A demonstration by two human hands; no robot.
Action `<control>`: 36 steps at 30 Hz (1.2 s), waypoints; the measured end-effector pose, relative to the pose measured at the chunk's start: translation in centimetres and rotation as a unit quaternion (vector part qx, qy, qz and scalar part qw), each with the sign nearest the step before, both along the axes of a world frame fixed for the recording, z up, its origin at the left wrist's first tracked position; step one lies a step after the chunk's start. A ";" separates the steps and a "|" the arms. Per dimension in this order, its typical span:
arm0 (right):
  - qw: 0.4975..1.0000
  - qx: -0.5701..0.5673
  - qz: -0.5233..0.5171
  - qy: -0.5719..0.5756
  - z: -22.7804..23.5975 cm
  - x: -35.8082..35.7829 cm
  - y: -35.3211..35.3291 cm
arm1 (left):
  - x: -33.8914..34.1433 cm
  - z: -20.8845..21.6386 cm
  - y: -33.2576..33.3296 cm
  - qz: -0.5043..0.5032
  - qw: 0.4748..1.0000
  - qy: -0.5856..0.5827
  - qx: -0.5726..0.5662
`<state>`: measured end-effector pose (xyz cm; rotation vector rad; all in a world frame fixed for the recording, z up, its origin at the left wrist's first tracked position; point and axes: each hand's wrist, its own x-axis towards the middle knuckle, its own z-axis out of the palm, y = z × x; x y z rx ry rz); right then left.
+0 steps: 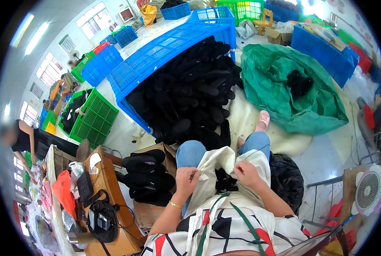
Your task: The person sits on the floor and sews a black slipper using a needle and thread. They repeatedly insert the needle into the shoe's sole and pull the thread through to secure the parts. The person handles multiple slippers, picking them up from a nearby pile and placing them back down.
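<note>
A cream cloth apron (207, 193) lies across my lap, over blue jeans. Small black pieces (225, 181) are gathered in its fold between my knees. My left hand (187, 181), with a gold bracelet at the wrist, is closed at the apron's left edge and seems to pinch the cloth. On the other side, my right hand (247, 173) is closed too, fingertips pressed together against the apron. Beside my left knee, black slippers or shoes (148, 175) are stacked in a cardboard box (170, 160).
A tipped blue crate (133, 70) spills black footwear (190, 85) ahead of me. Right of it lies a green sack (280, 102). A wooden table (113, 192) with a black bag (103, 217) stands left; a white fan (368, 190) is at right. Another person (32, 136) works at far left.
</note>
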<state>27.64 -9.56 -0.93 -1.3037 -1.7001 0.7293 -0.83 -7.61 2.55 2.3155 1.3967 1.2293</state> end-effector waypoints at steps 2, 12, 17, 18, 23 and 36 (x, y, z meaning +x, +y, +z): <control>0.999 -0.034 -0.005 0.021 0.2 0.3 -0.4 | 1.4 1.6 -0.3 0.001 0.999 0.032 0.041; 0.991 -0.131 0.002 0.032 -0.3 -0.4 -1.7 | 2.4 -1.5 -0.5 -0.065 0.989 -0.047 -0.124; 0.997 -0.063 0.039 -0.017 -0.2 -1.8 -0.9 | 2.1 -3.6 -1.2 -0.053 0.973 -0.042 -0.223; 0.997 -0.042 0.049 -0.030 -0.4 -2.1 -0.5 | 1.7 -4.1 -1.3 -0.038 0.971 -0.050 -0.232; 0.995 -0.081 0.061 -0.027 -0.6 -3.2 0.0 | 0.6 -4.4 -1.8 -0.023 0.963 -0.095 -0.251; 0.998 -0.018 -0.065 0.014 3.0 -0.5 3.5 | -2.6 0.7 2.7 0.049 0.998 -0.034 -0.004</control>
